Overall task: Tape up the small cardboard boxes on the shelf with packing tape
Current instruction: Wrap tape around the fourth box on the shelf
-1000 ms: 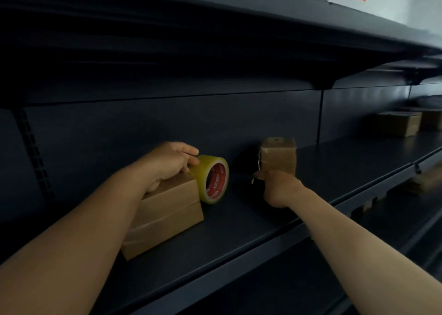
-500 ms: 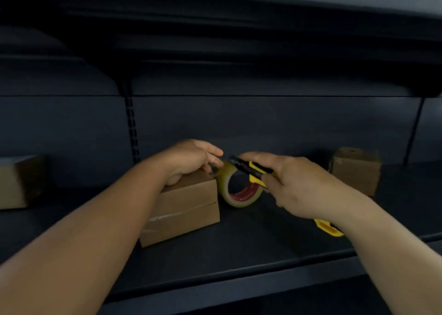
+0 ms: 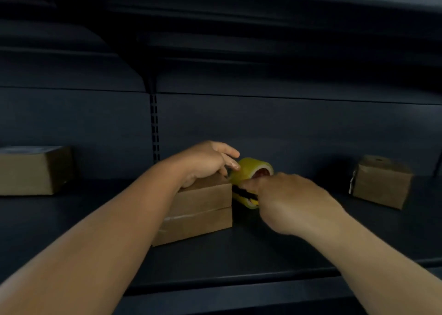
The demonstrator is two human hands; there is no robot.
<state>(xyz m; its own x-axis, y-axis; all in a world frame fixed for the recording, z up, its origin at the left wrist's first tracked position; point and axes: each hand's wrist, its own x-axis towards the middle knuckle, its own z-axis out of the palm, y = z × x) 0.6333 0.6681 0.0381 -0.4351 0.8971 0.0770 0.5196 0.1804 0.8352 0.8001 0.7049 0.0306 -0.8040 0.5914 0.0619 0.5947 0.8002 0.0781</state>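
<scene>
A small cardboard box [image 3: 201, 216] with a tape band around it sits mid-shelf. My left hand [image 3: 203, 161] rests on its top, straight fingers reaching to touch the yellowish packing tape roll [image 3: 251, 169], which stands at the box's right end. My right hand [image 3: 287, 202] grips a yellow and black utility knife [image 3: 244, 193]. The knife's black tip lies between the box edge and the roll. Most of the knife is hidden by my right hand.
Two more small cardboard boxes stand on the same dark metal shelf [image 3: 239, 250]: one at the far left [image 3: 31, 171] and one at the right [image 3: 380, 183]. Another shelf overhangs above. A slotted upright [image 3: 154, 128] runs down the back panel.
My right hand came from the right-hand box with the knife and lowered its tip to the gap between box and roll. My left hand stayed on the box. The view swung left.
</scene>
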